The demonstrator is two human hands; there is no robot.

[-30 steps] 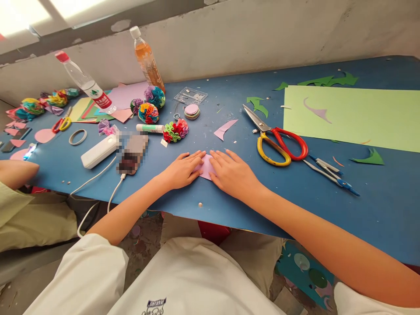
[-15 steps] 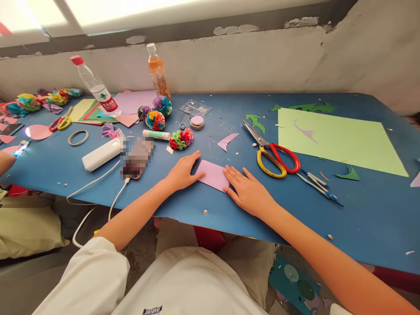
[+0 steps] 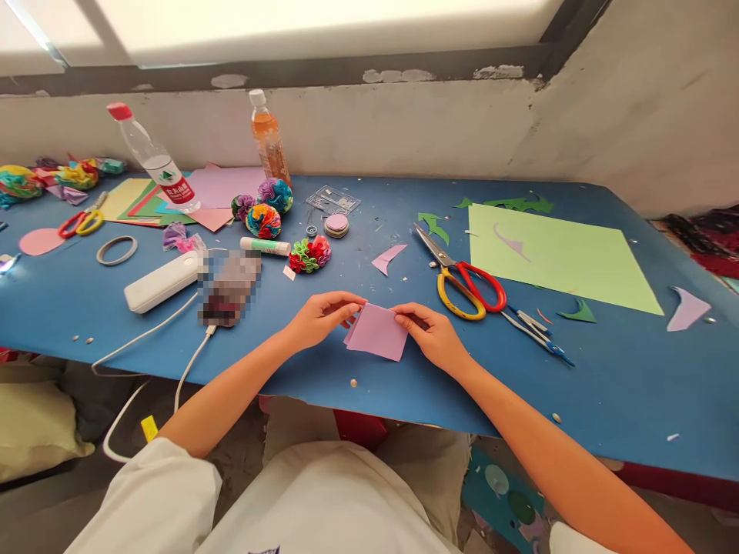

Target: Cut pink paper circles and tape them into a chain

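A folded piece of pink-lilac paper [image 3: 378,332] is held up between my two hands near the table's front edge, its layers slightly apart at the left side. My left hand [image 3: 323,317] pinches its upper left corner between thumb and fingers. At the upper right corner, my right hand [image 3: 432,332] grips it the same way. Beyond my right hand lie large scissors [image 3: 462,281] with one red and one yellow handle, blades parted. A lilac paper scrap [image 3: 389,259] rests farther back on the blue table [image 3: 323,369].
Right of the scissors are a drawing compass [image 3: 540,336] and a light green sheet [image 3: 566,258]. To the left lie a phone [image 3: 231,288] on a white cable, a white power bank [image 3: 165,281], a glue stick [image 3: 265,246] and ruffled paper balls [image 3: 264,220]. Two bottles [image 3: 270,146] stand behind.
Both hands were lying flat on the paper; now they pinch its top corners. The paper has been lifted and turned, its layers spreading. The camera view has shifted slightly right.
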